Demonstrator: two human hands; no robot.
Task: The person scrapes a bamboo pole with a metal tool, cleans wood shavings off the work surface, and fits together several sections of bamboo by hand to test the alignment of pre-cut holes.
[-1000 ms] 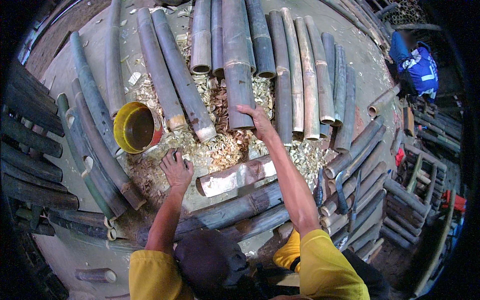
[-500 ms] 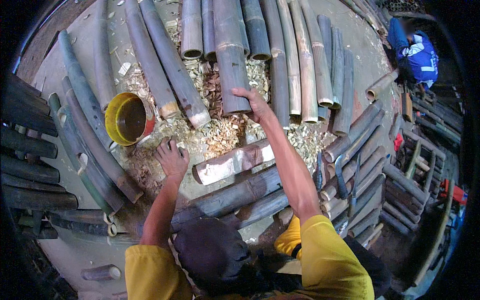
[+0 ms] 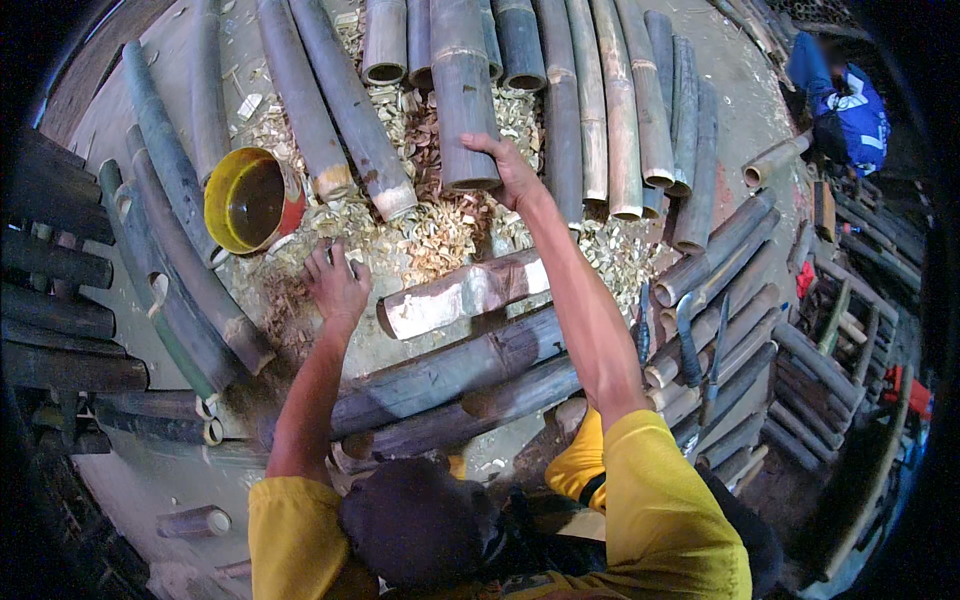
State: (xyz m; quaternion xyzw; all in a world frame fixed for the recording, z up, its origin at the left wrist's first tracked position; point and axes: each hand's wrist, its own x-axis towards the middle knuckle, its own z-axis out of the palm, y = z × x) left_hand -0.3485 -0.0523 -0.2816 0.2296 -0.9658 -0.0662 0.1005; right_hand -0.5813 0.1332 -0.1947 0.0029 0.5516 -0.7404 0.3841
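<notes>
My right hand (image 3: pixel 510 172) grips the near end of a thick grey-brown bamboo pole (image 3: pixel 465 110), with the thumb on top and the fingers wrapped round its right side and underneath. The pole's far part runs out past the upper edge of the picture. Lower and to the left, my left hand (image 3: pixel 338 285) is held over the littered floor with its bent fingers apart and nothing seen in it. Beyond that hand stands a yellow and red bucket (image 3: pixel 255 205) with something dark inside. Pale wood chips (image 3: pixel 440 245) lie around and under the pole's end.
Several bamboo poles (image 3: pixel 620 110) lie side by side ahead. A short piece with a white patch (image 3: pixel 465 290) and longer poles (image 3: pixel 450 370) lie crosswise nearer me. Long-bladed tools (image 3: pixel 687 340) rest on bamboo at right. Another person (image 3: pixel 850 115) in blue crouches at far right.
The whole scene sits slightly higher in the picture. My right hand keeps its grip on the bamboo pole, and my left hand stays near the bucket with little change.
</notes>
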